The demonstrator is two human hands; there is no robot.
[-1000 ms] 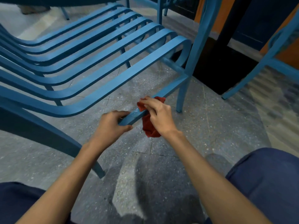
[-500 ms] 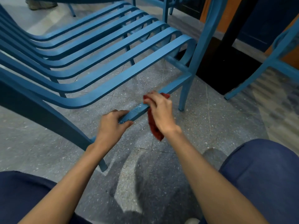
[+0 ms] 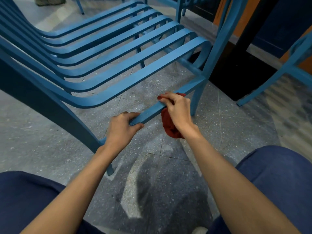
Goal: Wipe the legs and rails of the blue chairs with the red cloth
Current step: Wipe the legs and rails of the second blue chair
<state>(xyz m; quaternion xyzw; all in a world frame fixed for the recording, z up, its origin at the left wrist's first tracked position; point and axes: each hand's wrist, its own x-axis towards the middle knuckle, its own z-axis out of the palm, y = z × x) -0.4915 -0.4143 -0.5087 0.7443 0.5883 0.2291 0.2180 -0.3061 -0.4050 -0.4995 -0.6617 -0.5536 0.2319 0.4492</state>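
Note:
A blue slatted chair fills the upper left. Its low side rail runs from the near leg up to the far front leg. My left hand grips the near end of that rail. My right hand presses the red cloth around the rail about midway along it; part of the cloth hangs below my palm, and a bit shows past my fingertips.
A second blue chair's leg slants at the right. A dark table base stands behind the front leg. My knees in blue trousers frame the speckled floor. A shoe shows at top left.
My right hand with the cloth has slid a little further up the rail towards the front leg. The left hand keeps its grip on the rail's near end.

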